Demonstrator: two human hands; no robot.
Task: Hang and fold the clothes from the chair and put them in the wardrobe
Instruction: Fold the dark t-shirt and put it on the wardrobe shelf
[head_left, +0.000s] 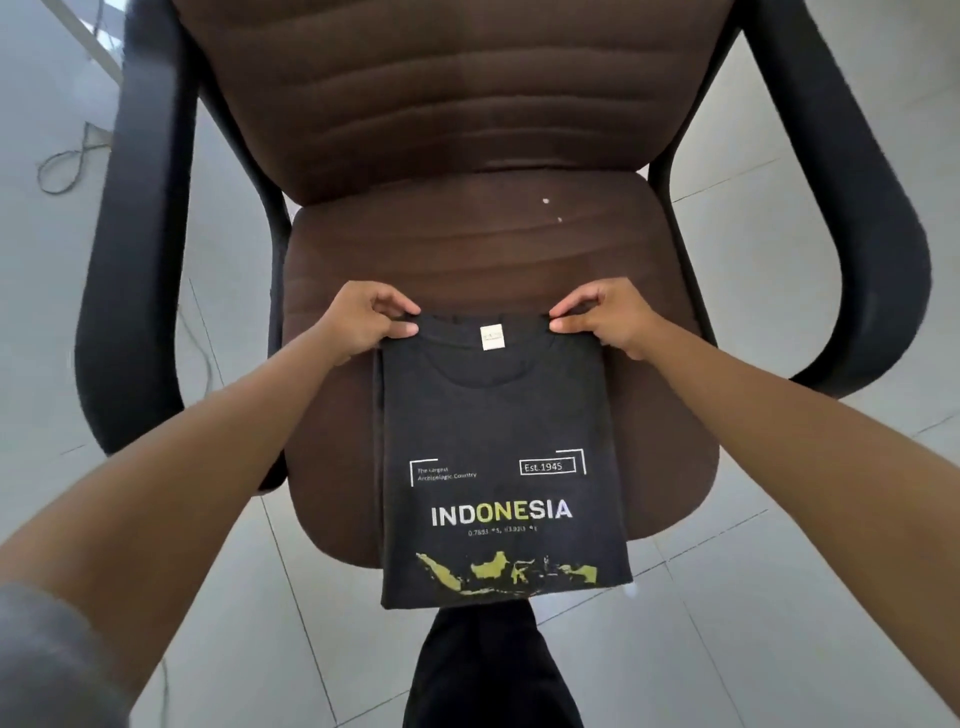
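Observation:
A black T-shirt (498, 415) printed with "INDONESIA" and a yellow map lies folded into a narrow rectangle on the brown seat of an office chair (467, 249). Its collar end, with a small white label, points away from me, and its lower edge hangs over the seat's front. My left hand (363, 322) pinches the collar end's left corner. My right hand (608, 319) pinches the right corner. No other clothes show on the chair.
The chair has black armrests on the left (135, 249) and right (852, 228) and a brown ribbed backrest. White tiled floor surrounds it, with a cable (67, 161) lying at the left. My dark trouser leg (488, 670) is below the shirt.

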